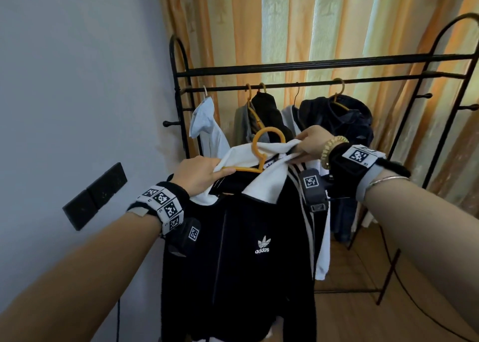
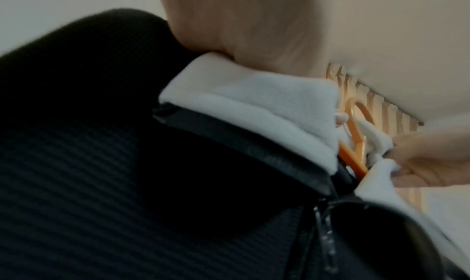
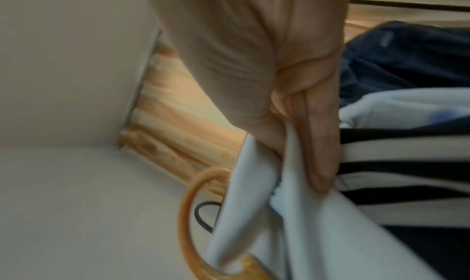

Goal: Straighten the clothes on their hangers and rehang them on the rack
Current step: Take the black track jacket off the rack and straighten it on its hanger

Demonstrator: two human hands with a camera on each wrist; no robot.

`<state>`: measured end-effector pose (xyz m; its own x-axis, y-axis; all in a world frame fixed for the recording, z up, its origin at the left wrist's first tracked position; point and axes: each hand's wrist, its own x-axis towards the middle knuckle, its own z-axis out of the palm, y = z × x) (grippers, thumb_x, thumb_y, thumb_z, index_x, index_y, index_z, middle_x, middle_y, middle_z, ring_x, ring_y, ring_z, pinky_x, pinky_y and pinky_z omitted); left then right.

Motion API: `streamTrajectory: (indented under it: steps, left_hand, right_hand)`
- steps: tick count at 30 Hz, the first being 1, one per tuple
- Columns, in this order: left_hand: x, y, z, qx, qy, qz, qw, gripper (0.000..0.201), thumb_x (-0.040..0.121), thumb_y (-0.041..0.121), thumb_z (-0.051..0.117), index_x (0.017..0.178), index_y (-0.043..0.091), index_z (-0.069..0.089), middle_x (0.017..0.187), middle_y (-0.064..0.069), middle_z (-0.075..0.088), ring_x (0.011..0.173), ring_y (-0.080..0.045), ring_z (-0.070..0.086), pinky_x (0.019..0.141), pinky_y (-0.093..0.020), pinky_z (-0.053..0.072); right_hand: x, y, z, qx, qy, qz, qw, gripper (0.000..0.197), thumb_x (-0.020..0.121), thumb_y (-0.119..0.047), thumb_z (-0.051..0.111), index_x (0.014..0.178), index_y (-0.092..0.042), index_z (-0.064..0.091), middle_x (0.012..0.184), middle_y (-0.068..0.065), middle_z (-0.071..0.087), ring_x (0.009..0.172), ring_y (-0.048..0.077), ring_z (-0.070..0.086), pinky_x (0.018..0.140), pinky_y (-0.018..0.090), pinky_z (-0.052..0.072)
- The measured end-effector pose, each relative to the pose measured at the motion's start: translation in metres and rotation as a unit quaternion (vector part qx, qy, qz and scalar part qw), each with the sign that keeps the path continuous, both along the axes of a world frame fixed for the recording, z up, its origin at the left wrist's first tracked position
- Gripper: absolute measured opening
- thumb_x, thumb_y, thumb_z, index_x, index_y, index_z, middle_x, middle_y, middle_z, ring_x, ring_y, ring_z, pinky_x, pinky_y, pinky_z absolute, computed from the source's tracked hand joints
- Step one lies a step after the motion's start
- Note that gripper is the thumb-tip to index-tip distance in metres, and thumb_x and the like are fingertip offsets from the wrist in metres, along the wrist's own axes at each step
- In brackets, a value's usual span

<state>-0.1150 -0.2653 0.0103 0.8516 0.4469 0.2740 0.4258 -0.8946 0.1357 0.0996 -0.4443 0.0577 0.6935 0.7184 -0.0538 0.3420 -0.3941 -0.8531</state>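
Note:
A black zip jacket (image 1: 241, 251) with a white collar (image 1: 267, 183) and white sleeve stripes hangs on an orange hanger (image 1: 261, 147), held in the air in front of the black metal rack (image 1: 311, 65). My left hand (image 1: 199, 175) grips the collar's left end together with the hanger's arm. My right hand (image 1: 311, 142) pinches the collar's right end. In the left wrist view the collar (image 2: 254, 111) and hanger (image 2: 356, 143) show below my palm. In the right wrist view my fingers (image 3: 315, 143) curl round the white collar (image 3: 254, 194) beside the hanger hook (image 3: 193, 204).
Several garments hang on the rack's lower rail: a light blue shirt (image 1: 207, 124), a grey and a black top (image 1: 267, 113), a dark blue jacket (image 1: 342, 118). Orange-striped curtains (image 1: 285, 17) hang behind. The grey wall (image 1: 77, 82) with black switch plates (image 1: 96, 196) stands left. A wooden floor lies below.

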Motion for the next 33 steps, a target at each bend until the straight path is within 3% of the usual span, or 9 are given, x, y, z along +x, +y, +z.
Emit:
streamTrajectory:
  steps: [4, 6, 8, 12, 16, 20, 25, 29, 33]
  left_hand:
    - [-0.001, 0.004, -0.007, -0.032, -0.047, 0.019, 0.998, 0.052, 0.088, 0.067, 0.036, 0.089, 0.023, 0.063, 0.080, 0.002, 0.066, 0.077, -0.018, 0.060, 0.071, -0.038, 0.047]
    - [0.000, 0.003, -0.009, -0.048, -0.052, 0.024, 0.997, 0.051, 0.089, 0.064, 0.039, 0.088, 0.019, 0.063, 0.081, 0.000, 0.066, 0.076, -0.019, 0.059, 0.069, -0.036, 0.045]
    - [0.004, 0.001, -0.010, -0.065, -0.061, 0.023, 0.996, 0.054, 0.089, 0.064, 0.040, 0.084, 0.014, 0.061, 0.079, -0.004, 0.065, 0.075, -0.021, 0.059, 0.065, -0.036, 0.041]
    - [0.011, -0.005, -0.003, -0.085, -0.075, 0.005, 0.994, 0.055, 0.088, 0.063, 0.044, 0.079, 0.010, 0.055, 0.074, -0.008, 0.061, 0.070, -0.023, 0.056, 0.061, -0.036, 0.037]
    - [0.006, 0.002, 0.006, -0.079, -0.022, 0.009, 0.997, 0.029, 0.085, 0.043, 0.061, 0.085, 0.015, 0.051, 0.082, -0.007, 0.061, 0.072, -0.022, 0.055, 0.060, -0.033, 0.038]
    - [-0.007, 0.017, 0.009, -0.137, 0.082, 0.090, 0.983, 0.034, 0.079, 0.025, 0.065, 0.104, 0.008, 0.050, 0.097, -0.010, 0.058, 0.077, -0.022, 0.054, 0.060, -0.029, 0.040]
    - [-0.008, 0.019, 0.017, -0.191, 0.118, 0.119, 0.967, 0.013, 0.088, 0.014, 0.057, 0.095, 0.006, 0.051, 0.083, -0.007, 0.050, 0.068, -0.020, 0.055, 0.062, -0.034, 0.056]
    - [-0.006, 0.019, 0.030, -0.166, 0.098, 0.129, 0.973, 0.017, 0.088, 0.005, 0.052, 0.073, 0.004, 0.060, 0.072, -0.012, 0.057, 0.065, -0.029, 0.063, 0.067, -0.038, 0.059]
    - [0.005, 0.009, 0.037, -0.131, 0.083, 0.122, 0.980, 0.022, 0.088, 0.009, 0.049, 0.071, 0.000, 0.057, 0.058, -0.007, 0.045, 0.054, -0.023, 0.047, 0.058, -0.033, 0.042]
  right_hand:
    - [0.003, -0.003, -0.018, 0.007, 0.076, 0.078, 0.994, 0.081, 0.085, -0.020, 0.067, 0.149, -0.017, 0.018, 0.148, 0.017, 0.034, 0.101, 0.031, 0.063, 0.084, 0.040, 0.054]
    - [-0.003, -0.007, -0.026, -0.042, -0.111, 0.104, 0.987, 0.063, 0.087, -0.039, 0.061, 0.142, -0.019, 0.037, 0.140, 0.010, 0.046, 0.117, 0.025, 0.055, 0.095, 0.034, 0.046]
    - [-0.011, -0.006, -0.038, -0.061, -0.206, 0.150, 0.965, 0.041, 0.087, -0.048, 0.056, 0.116, -0.019, 0.060, 0.114, 0.004, 0.064, 0.108, 0.020, 0.059, 0.086, 0.027, 0.044]
    - [-0.022, 0.004, -0.056, -0.033, -0.236, 0.147, 0.960, 0.032, 0.091, -0.039, 0.055, 0.094, -0.008, 0.062, 0.091, 0.008, 0.063, 0.086, 0.022, 0.058, 0.072, 0.029, 0.040]
    - [-0.014, 0.004, -0.054, 0.047, -0.234, 0.113, 0.964, 0.036, 0.090, -0.038, 0.056, 0.076, -0.005, 0.058, 0.068, 0.004, 0.055, 0.067, 0.016, 0.050, 0.064, 0.030, 0.037]
    - [-0.003, 0.001, -0.051, 0.060, -0.241, 0.096, 0.964, 0.046, 0.088, -0.044, 0.056, 0.080, 0.001, 0.060, 0.064, 0.006, 0.052, 0.063, 0.018, 0.049, 0.063, 0.031, 0.037]
    - [-0.002, 0.001, -0.052, 0.036, -0.241, 0.104, 0.964, 0.048, 0.088, -0.041, 0.058, 0.086, 0.007, 0.059, 0.066, 0.008, 0.050, 0.064, 0.019, 0.048, 0.064, 0.032, 0.037]
    - [-0.002, -0.001, -0.056, -0.029, -0.284, 0.068, 0.956, 0.032, 0.088, -0.042, 0.055, 0.087, -0.013, 0.068, 0.077, 0.005, 0.067, 0.078, 0.019, 0.061, 0.075, 0.037, 0.048]
    - [-0.007, -0.002, -0.061, -0.079, -0.329, 0.028, 0.941, 0.026, 0.088, -0.045, 0.053, 0.088, -0.023, 0.068, 0.086, -0.001, 0.067, 0.088, 0.019, 0.062, 0.078, 0.035, 0.049]
